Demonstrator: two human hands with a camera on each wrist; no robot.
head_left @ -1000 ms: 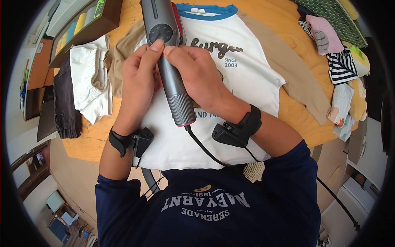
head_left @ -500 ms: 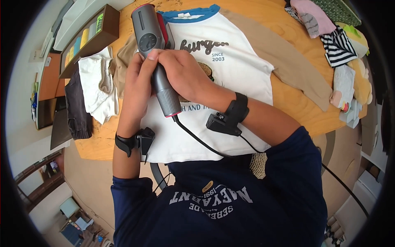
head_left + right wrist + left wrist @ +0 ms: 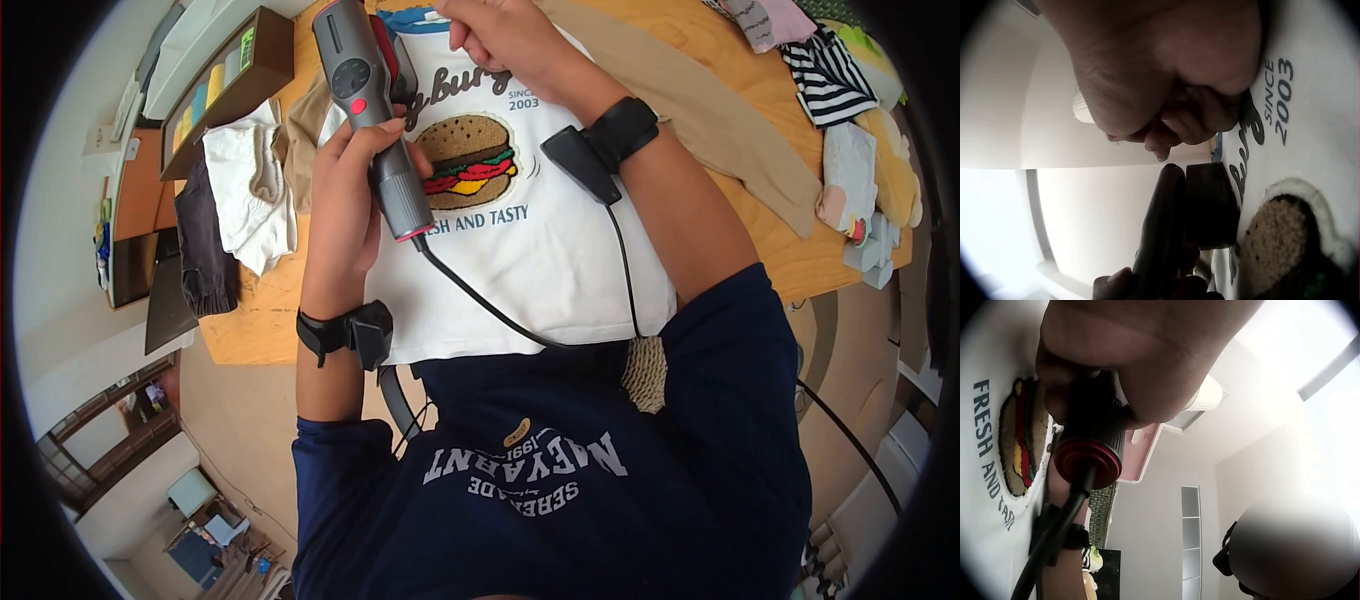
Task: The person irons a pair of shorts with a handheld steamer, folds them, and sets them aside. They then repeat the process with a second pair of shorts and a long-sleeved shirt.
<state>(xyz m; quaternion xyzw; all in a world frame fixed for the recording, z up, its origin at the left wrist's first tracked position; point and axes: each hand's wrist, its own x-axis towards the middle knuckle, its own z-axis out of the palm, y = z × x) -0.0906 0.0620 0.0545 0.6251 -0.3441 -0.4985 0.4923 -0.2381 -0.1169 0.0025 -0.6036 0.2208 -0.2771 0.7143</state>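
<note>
A grey handheld garment steamer (image 3: 350,80) with a red button and black cord is gripped round its handle by my left hand (image 3: 345,185). In the left wrist view the fingers wrap the ribbed handle end (image 3: 1091,459). Under it lies a white long-sleeved shirt (image 3: 500,295) with tan sleeves, a blue collar and a burger patch (image 3: 468,150). My right hand (image 3: 505,45) is over the upper shirt near the collar, partly cut off by the frame. In the right wrist view its fingers (image 3: 1191,122) are loosely curled, with nothing visible between them, beyond the steamer's head.
White folded cloth (image 3: 245,190) and dark cloth (image 3: 207,240) lie left on the wooden table (image 3: 250,340). A brown box (image 3: 265,80) stands behind them. At the right are a striped garment (image 3: 825,85) and soft toys. The steamer's cord (image 3: 480,305) crosses the shirt towards my body.
My right hand has left the steamer and moved up and right towards the collar, uncovering the red button and burger patch. My left hand keeps hold of the steamer.
</note>
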